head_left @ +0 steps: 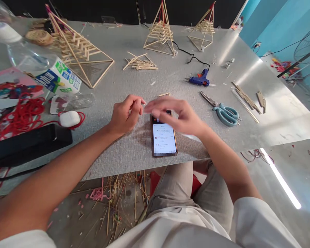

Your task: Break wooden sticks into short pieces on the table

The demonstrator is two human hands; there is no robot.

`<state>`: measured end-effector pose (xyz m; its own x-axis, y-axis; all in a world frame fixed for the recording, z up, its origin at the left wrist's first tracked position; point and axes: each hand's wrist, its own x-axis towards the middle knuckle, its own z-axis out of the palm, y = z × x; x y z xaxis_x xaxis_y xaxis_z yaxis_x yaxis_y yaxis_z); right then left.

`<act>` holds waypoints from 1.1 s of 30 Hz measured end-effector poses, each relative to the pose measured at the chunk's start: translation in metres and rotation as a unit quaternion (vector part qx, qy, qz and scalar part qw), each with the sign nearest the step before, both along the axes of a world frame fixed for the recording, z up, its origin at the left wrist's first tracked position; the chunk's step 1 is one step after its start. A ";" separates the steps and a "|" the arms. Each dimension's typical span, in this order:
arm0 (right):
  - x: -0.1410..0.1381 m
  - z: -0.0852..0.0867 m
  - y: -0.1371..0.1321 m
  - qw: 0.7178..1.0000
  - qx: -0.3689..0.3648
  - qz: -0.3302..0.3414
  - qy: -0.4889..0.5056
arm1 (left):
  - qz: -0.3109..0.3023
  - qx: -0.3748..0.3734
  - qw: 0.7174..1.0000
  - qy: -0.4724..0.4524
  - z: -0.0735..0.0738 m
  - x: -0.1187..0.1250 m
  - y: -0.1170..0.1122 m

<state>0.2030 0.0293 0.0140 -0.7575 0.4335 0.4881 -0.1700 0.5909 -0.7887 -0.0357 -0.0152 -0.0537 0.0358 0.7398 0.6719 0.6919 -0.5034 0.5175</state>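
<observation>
A smartphone with a lit white screen lies flat near the table's front edge. My right hand hovers over its top end, fingers stretched to the left and a little blurred. Left of the phone, my left hand rests closed, its fingers curled in and the thumb against them. Whatever may be inside that hand is hidden. The fingertips of both hands nearly meet above the phone's upper left corner. A short wooden stick lies just beyond the hands.
Stick pyramids stand at the back, near a loose stick pile. A blue glue gun, scissors and cut sticks lie right. A plastic bottle, red cord and black case are left.
</observation>
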 end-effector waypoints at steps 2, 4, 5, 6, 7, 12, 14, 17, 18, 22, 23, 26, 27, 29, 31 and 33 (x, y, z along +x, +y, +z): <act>0.000 -0.002 0.014 0.991 -0.004 -0.131 0.002 | 0.012 -0.004 1.000 0.008 0.004 0.001 -0.001; -0.001 -0.007 0.025 0.979 -0.024 -0.204 0.000 | 0.025 -0.005 1.000 0.015 0.007 0.002 -0.002; -0.001 -0.009 0.029 0.974 -0.030 -0.225 0.012 | 0.028 -0.005 0.999 0.020 0.008 0.002 -0.002; -0.001 -0.012 0.032 0.969 -0.030 -0.242 0.026 | 0.029 -0.006 0.999 0.024 0.009 0.002 -0.002; -0.001 -0.015 0.035 0.966 -0.026 -0.256 0.038 | 0.028 -0.009 0.999 0.028 0.009 0.002 -0.002; 0.002 -0.017 0.032 0.959 0.021 -0.275 0.060 | 0.015 -0.023 0.999 0.040 0.010 0.002 -0.003; 0.004 -0.015 0.029 0.965 0.023 -0.256 0.057 | 0.012 -0.026 0.999 0.044 0.010 0.002 -0.003; 0.004 -0.013 0.029 0.977 0.018 -0.209 0.029 | 0.012 -0.030 0.998 0.050 0.009 0.002 -0.003; 0.004 -0.013 0.030 0.980 0.018 -0.198 0.011 | 0.013 -0.029 0.998 0.050 0.009 0.002 -0.003; 0.006 -0.013 0.035 0.980 0.038 -0.181 -0.076 | 0.006 -0.038 0.998 0.040 0.009 0.000 -0.005; 0.007 -0.013 0.035 0.979 0.056 -0.170 -0.094 | 0.004 -0.045 0.998 0.036 0.008 0.000 -0.006; 0.013 -0.010 0.031 0.975 0.112 -0.102 -0.161 | 0.010 -0.057 0.998 0.029 0.008 -0.002 -0.005; 0.015 -0.010 0.029 0.971 0.121 -0.077 -0.192 | 0.016 -0.057 0.998 0.031 0.008 -0.002 -0.004; 0.018 -0.012 0.026 0.959 0.119 -0.043 -0.255 | 0.023 -0.055 0.998 0.036 0.007 -0.002 -0.001; 0.019 -0.015 0.024 0.947 0.113 -0.030 -0.299 | 0.023 -0.056 0.998 0.035 0.005 -0.002 0.001; 0.018 -0.018 0.023 0.941 0.113 -0.024 -0.319 | 0.023 -0.064 0.997 0.024 0.003 -0.002 0.002</act>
